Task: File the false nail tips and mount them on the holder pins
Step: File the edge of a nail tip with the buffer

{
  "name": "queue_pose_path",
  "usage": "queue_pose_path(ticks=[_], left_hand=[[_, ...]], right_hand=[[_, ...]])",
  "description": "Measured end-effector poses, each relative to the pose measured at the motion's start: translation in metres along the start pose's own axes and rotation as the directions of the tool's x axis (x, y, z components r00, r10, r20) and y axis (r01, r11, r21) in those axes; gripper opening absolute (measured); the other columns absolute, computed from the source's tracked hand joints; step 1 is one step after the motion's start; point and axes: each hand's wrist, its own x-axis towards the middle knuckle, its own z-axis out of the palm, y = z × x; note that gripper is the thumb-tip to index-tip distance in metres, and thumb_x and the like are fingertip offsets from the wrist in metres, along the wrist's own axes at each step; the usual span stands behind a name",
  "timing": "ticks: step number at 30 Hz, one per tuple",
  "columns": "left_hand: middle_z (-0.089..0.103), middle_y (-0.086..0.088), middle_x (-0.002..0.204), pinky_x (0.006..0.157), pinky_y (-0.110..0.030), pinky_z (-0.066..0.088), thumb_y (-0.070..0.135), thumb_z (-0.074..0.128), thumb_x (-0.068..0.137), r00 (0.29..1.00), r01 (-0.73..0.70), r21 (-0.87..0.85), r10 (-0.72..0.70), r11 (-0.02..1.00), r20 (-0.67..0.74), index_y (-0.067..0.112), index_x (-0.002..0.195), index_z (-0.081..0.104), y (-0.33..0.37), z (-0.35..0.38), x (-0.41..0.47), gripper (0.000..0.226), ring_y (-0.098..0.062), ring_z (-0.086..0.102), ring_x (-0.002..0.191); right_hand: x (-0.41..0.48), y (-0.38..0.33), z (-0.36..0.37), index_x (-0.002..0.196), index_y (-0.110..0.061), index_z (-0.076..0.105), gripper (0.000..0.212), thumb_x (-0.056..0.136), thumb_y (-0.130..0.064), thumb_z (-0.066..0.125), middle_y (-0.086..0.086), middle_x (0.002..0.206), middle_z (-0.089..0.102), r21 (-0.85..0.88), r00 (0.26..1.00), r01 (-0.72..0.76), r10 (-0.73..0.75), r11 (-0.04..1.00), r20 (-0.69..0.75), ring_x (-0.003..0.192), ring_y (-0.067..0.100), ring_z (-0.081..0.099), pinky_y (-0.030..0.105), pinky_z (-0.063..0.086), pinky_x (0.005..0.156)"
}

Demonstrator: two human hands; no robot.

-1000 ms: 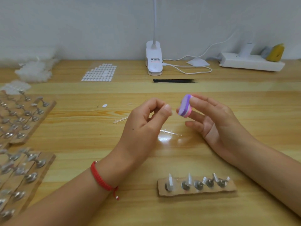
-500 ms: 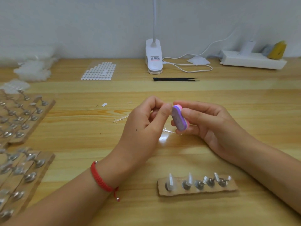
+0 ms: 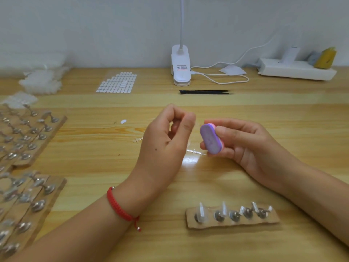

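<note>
Now gripping file (image 3: 210,138) with right hand (image 3: 245,144) at frame centre, curling left hand (image 3: 162,146) into a pinch just beside it, any tip hidden. Best drawing edge lightly across file, wrists braced, before mounting on holder (image 3: 245,223), lower right.

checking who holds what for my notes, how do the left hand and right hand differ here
The left hand pinches thumb to forefinger, and whatever it holds is too small to see; the right hand grips a purple and pink file block. The left wrist wears a red bracelet; the right wrist is bare. Both hands have curled fingers and sit close together over the wooden table without touching.
</note>
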Motion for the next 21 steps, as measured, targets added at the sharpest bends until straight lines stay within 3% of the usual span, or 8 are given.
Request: queue_pose_path(ticks=[7,10,13,15,17,18,21], left_hand=[[0.047,-0.027,0.066,0.051,-0.007,0.031,0.020,0.057,0.094,0.994,-0.008,-0.005,0.008,1.000,0.108,0.007,0.074,0.052,0.0022,0.0045,-0.0021,0.025,-0.001,0.038,0.047],[0.042,-0.011,0.062,0.052,-0.012,0.031,0.026,0.055,0.092,1.000,-0.023,0.022,0.023,0.999,-0.013,0.011,0.073,0.050,-0.0007,0.0014,-0.0005,0.025,-0.002,0.034,0.051],[0.044,-0.019,0.068,0.050,-0.012,0.031,0.023,0.057,0.094,0.995,-0.001,-0.001,0.001,1.000,-0.103,0.004,0.076,0.052,-0.0002,0.0001,0.0018,0.027,-0.003,0.034,0.053],[0.047,-0.021,0.067,0.048,-0.015,0.034,0.026,0.057,0.092,1.000,-0.019,-0.004,0.019,1.000,-0.020,0.008,0.074,0.052,0.0023,0.0021,0.0004,0.026,-0.008,0.038,0.050],[0.053,-0.022,0.065,0.049,-0.028,0.041,0.029,0.056,0.090,0.997,-0.033,-0.001,0.033,0.999,0.076,0.012,0.073,0.053,0.0044,0.0047,-0.0020,0.025,-0.020,0.047,0.050],[0.055,-0.020,0.063,0.051,-0.029,0.042,0.030,0.055,0.090,0.996,-0.040,0.012,0.038,0.999,0.086,0.014,0.072,0.052,0.0045,0.0049,-0.0027,0.025,-0.020,0.048,0.051],[0.039,0.010,0.052,0.049,-0.011,0.028,0.028,0.055,0.091,0.996,-0.084,0.073,0.086,0.994,-0.015,0.022,0.070,0.048,0.0052,0.0022,-0.0017,0.023,-0.002,0.035,0.045]], right_hand=[[0.0003,0.0017,-0.0019,0.096,-0.014,0.078,0.024,0.073,-0.019,0.071,0.009,0.093,0.076,0.009,1.000,0.021,-0.021,1.000,-0.002,0.086,0.021,0.073,0.023,0.057,0.067],[-0.0006,0.0010,-0.0016,0.095,-0.014,0.078,0.029,0.068,-0.022,0.073,0.007,0.088,0.075,-0.021,1.000,-0.007,0.007,1.000,0.027,0.081,0.020,0.074,0.022,0.057,0.066],[0.0015,0.0008,-0.0017,0.093,-0.013,0.078,0.025,0.070,-0.017,0.073,0.008,0.086,0.075,0.029,1.000,-0.005,0.005,1.000,-0.006,0.079,0.020,0.074,0.022,0.057,0.065],[0.0024,0.0015,-0.0029,0.095,-0.011,0.078,0.022,0.075,-0.014,0.068,0.010,0.090,0.075,0.072,0.999,0.009,-0.007,0.997,-0.035,0.083,0.021,0.073,0.023,0.057,0.066],[0.0023,0.0018,-0.0043,0.099,-0.010,0.076,0.023,0.077,-0.014,0.067,0.011,0.097,0.075,0.038,1.000,0.006,-0.006,0.999,-0.016,0.087,0.020,0.073,0.024,0.057,0.068],[0.0021,0.0013,-0.0043,0.101,-0.009,0.075,0.025,0.078,-0.015,0.068,0.011,0.098,0.075,0.010,1.000,-0.002,0.002,1.000,0.011,0.088,0.020,0.073,0.024,0.057,0.070],[0.0021,-0.0010,-0.0051,0.108,-0.009,0.073,0.035,0.075,-0.019,0.069,0.011,0.096,0.075,-0.021,0.996,-0.039,0.040,0.999,0.075,0.086,0.020,0.073,0.023,0.056,0.071]])
